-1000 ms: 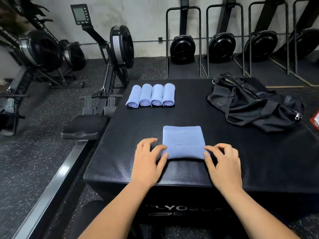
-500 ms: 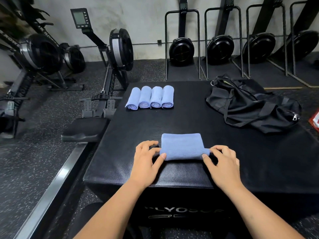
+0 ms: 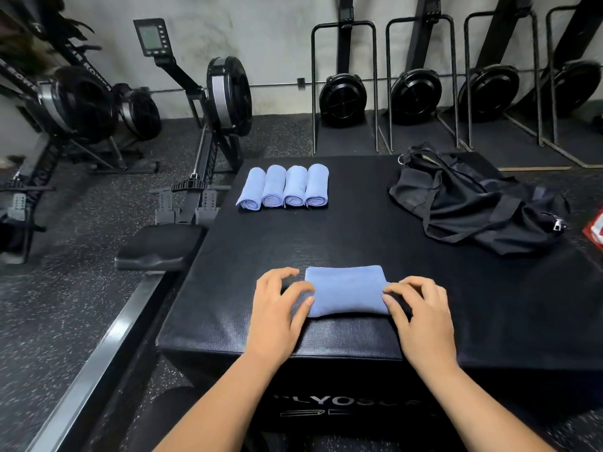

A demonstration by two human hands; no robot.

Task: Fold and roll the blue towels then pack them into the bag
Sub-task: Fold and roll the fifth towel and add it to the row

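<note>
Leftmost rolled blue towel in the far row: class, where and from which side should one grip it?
Probably grip the leftmost rolled blue towel around its middle from above and the left: that flank is free, while its right flank touches the neighbouring roll.

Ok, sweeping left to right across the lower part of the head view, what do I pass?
Rowing machine seat → left hand → partly rolled blue towel → right hand. The black duffel bag, farther back, overlaps the right hand's span, so I leave it out.
</note>
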